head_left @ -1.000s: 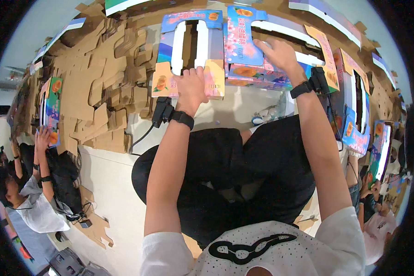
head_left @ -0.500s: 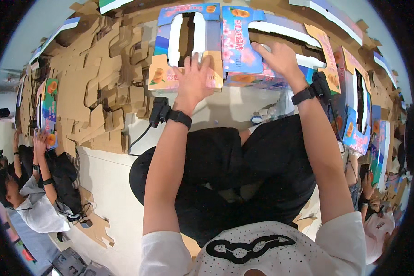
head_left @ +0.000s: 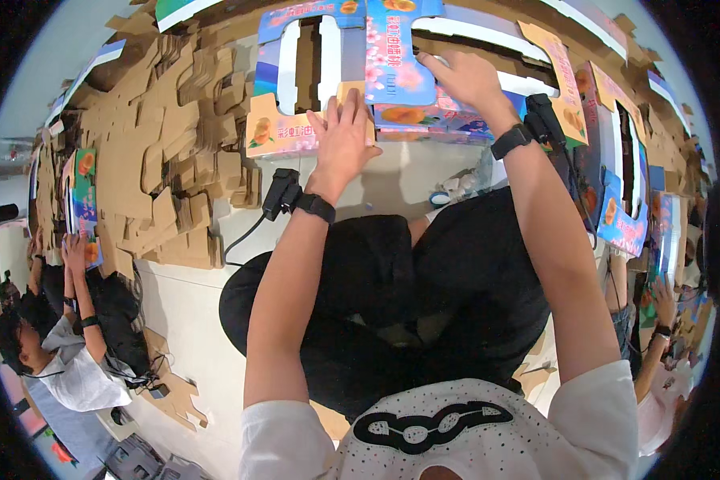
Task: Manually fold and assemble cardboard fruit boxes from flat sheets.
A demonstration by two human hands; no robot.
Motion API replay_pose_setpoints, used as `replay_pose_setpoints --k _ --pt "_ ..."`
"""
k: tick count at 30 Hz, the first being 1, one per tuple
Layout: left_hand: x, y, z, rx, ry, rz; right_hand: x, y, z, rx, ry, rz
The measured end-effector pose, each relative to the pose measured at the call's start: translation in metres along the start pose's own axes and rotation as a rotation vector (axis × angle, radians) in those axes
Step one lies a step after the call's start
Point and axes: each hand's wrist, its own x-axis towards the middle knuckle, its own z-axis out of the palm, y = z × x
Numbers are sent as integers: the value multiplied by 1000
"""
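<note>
Two printed cardboard carton boxes lie side by side before me. The left box (head_left: 268, 60) has blue, white and orange panels round a long slot. My left hand (head_left: 346, 140) rests on its near orange flap with fingers stretched out, towards the right corner. The right box (head_left: 392, 60), pink and blue with fruit and blossom prints, touches it. My right hand (head_left: 468, 80) is on the right box by its opening, thumb along the blue flap's edge. Its other fingers are curled and partly hidden. Black devices on straps sit at both wrists.
Flat brown cardboard pieces (head_left: 136, 136) are heaped to the left. Another printed box (head_left: 620, 160) stands at right. At far left, a person (head_left: 76, 368) handles a similar box (head_left: 86, 200). A co-worker's hand (head_left: 662, 302) is at far right. Cables (head_left: 244, 248) hang near my left wrist.
The two boxes have shifted slightly left. My right hand has moved left with them, while my left hand now sits farther right on the orange flap. The co-worker's hand at right has risen.
</note>
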Motion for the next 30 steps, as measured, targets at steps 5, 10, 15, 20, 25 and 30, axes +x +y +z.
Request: replay_pose_setpoints --k 5,10,15,20,25,30 --pt "-2 2 -6 25 -53 -27 -7 -9 -3 11 -18 2" --pt "3 4 -6 30 0 -13 -8 2 6 -4 57 -101" --pt "-6 13 -23 -90 -109 -84 -31 -22 -7 -19 -157 57" --pt "-9 18 -54 -174 -234 -47 -43 -26 -9 27 -138 17" --pt "1 7 -71 -1353 -166 -157 -35 -17 -6 73 -26 -87" --pt "4 19 -61 -1325 -95 -271 -22 -14 -4 170 58 -185"
